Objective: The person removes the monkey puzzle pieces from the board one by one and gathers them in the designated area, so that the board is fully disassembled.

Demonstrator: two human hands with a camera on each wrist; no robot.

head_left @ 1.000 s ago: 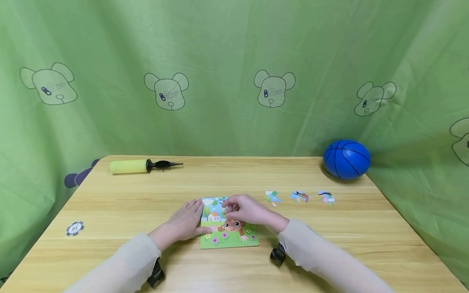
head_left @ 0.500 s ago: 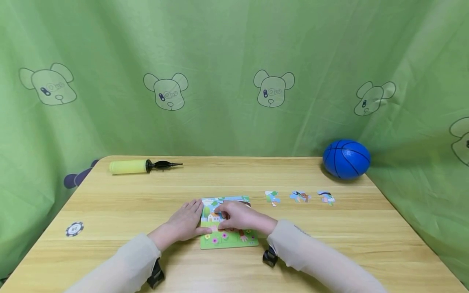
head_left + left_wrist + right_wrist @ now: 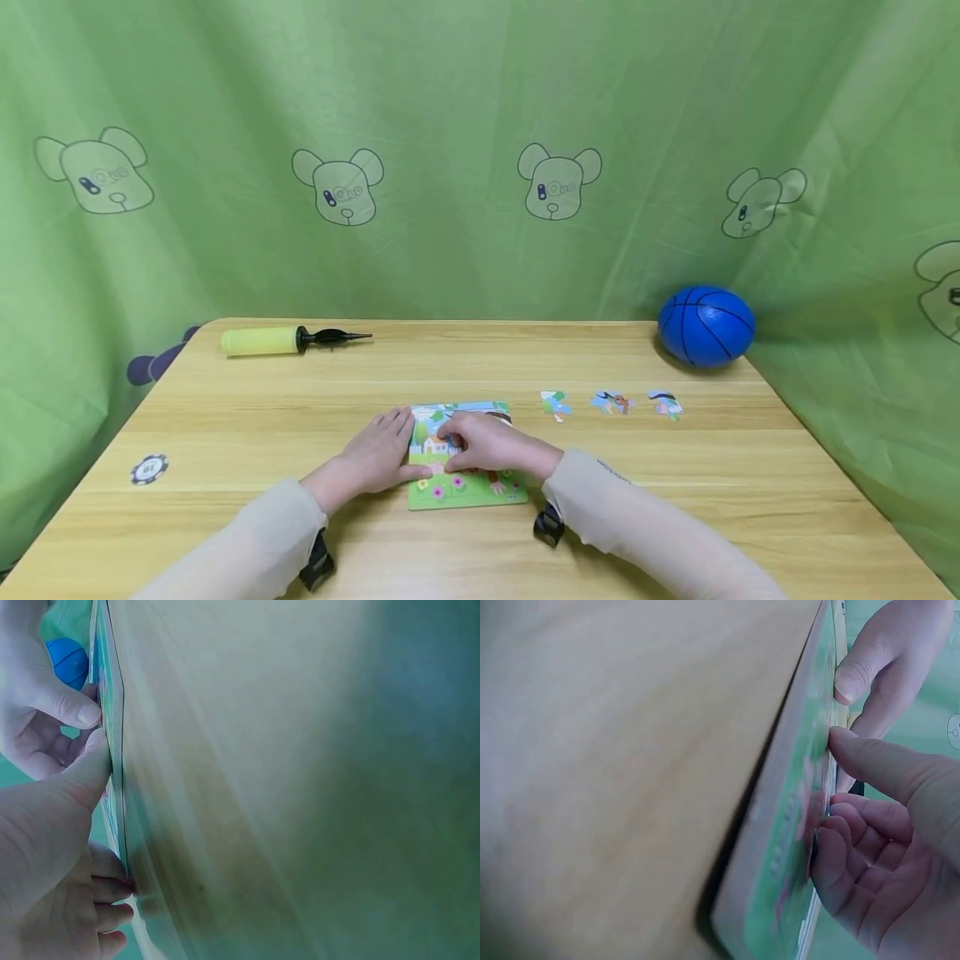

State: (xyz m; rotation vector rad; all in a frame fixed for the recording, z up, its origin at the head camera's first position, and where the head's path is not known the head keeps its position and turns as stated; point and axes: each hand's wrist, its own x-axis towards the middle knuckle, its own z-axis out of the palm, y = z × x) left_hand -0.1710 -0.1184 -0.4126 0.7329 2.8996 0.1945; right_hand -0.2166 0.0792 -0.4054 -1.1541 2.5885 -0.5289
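Note:
A jigsaw puzzle board [image 3: 468, 496], showing a house, flowers and part of a monkey, lies flat on the wooden table. My left hand [image 3: 377, 457] rests along its left edge, fingers extended and thumb laid over the green lower part. My right hand [image 3: 489, 443] is over the middle, its thumb and bent fingertips spread apart on the picture and covering the monkey's face. In the right wrist view, the thumb [image 3: 874, 761] and fingertips meet the board's surface, with no loose piece showing between them. Both hands appear in the left wrist view, close together at the board [image 3: 112, 697].
Three loose puzzle pieces, a leafy one [image 3: 555, 402], one with brown [image 3: 611, 402] and one with a dark branch [image 3: 665, 403], lie right of the board. Farther out are a blue ball [image 3: 707, 326], a yellow hand pump [image 3: 261, 341] and a poker chip [image 3: 149, 469].
My right hand has shifted down and left across the board, from its upper part onto the monkey's face, and has then stayed there. My left hand has kept its place.

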